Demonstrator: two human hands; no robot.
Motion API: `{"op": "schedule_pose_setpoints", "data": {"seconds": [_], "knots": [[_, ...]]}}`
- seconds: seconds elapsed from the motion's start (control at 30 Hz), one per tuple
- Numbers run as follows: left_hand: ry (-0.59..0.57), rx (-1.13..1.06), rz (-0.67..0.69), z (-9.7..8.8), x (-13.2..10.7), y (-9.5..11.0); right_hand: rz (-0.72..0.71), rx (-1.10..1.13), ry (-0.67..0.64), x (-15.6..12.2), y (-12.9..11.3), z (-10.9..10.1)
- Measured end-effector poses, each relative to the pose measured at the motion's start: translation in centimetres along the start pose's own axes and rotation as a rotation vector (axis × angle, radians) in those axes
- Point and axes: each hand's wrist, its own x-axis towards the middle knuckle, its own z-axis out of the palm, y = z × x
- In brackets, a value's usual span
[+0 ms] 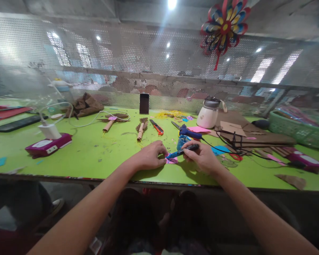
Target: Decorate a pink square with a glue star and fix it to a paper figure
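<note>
My right hand point(199, 156) grips a black marker pen point(187, 150) with a blue front end, its tip down on a small piece of pink paper point(172, 159). My left hand point(151, 156) rests on the green table with curled fingers, thumb and fingertips pinning the paper's left edge. Just beyond my right hand, a dark blue glue gun point(190, 132) lies across a blue container point(183, 141). An orange utility knife point(156, 127) and two brown paper pieces with rolled stems point(140, 131) point(109, 124) lie farther back.
A white jar point(207, 114) stands back right, beside brown cardboard point(255, 136) and a green basket point(299, 129). Black cables point(234, 147) cross the right side. Purple power strips point(49, 144) point(305, 161) lie at both sides. A phone point(144, 103) stands upright behind. The table's front edge point(175, 184) is near.
</note>
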Motion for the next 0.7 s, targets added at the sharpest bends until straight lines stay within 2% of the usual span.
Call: {"op": "schedule_pose_setpoints", "data": {"seconds": [0.7], "knots": [[-0.008, 0.011, -0.007, -0.34, 0.08, 0.39, 0.023, 0.053, 0.051, -0.14, 0.03, -0.62]]}}
